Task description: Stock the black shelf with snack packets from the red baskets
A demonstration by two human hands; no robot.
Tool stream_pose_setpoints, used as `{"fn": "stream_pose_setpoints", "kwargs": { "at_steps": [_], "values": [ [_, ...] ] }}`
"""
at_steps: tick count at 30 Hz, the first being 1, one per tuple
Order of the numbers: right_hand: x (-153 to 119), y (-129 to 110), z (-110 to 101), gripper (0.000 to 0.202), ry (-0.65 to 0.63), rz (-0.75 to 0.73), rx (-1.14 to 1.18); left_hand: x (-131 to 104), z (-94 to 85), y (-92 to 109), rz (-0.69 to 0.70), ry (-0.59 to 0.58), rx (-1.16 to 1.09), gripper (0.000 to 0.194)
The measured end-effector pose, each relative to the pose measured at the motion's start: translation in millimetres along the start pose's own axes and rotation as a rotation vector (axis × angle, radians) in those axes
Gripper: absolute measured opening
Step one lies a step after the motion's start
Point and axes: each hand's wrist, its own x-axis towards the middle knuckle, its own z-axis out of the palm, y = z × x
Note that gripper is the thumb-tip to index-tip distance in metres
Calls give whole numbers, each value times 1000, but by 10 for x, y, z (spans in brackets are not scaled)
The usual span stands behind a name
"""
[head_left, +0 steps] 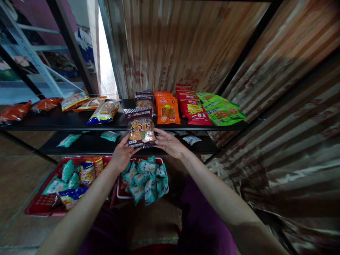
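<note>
My left hand point(122, 156) and my right hand point(170, 143) hold together one brown snack bag point(140, 129), each one pinching a lower corner of it between the thumb and the other fingers. The bag stands nearly upright, its front turned to me, just in front of the edge of the black upper shelf point(66, 122). Behind it, on the same shelf, I see more brown bags point(143, 99) in a row, then a stack of orange packets point(167, 109), red packets point(195, 109) and green packets point(221, 109) to the right. To the left lie some loose chip bags point(103, 112). Under my hands, on the floor, there is a red basket point(39, 207) with mixed snacks, and beside it a second basket point(120, 193) full of small teal packets point(145, 179). A few teal packets point(69, 140) lie also on the lower shelf point(90, 145).
</note>
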Motion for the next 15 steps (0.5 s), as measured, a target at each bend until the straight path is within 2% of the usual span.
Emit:
{"fn": "stream_pose_setpoints", "kwargs": {
  "at_steps": [6,10,12,15],
  "values": [
    [16,43,62,65,31,-12,-30,-45,-17,-42,25,-7,12,68],
    [-18,39,114,65,69,-14,-42,7,-63,-17,31,-26,87,63],
    [-50,13,133,63,65,6,-72,68,-65,70,164,42,210,61],
    [-80,-22,150,61,35,19,-114,171,-31,314,498,211,587,62]
  ]
}}
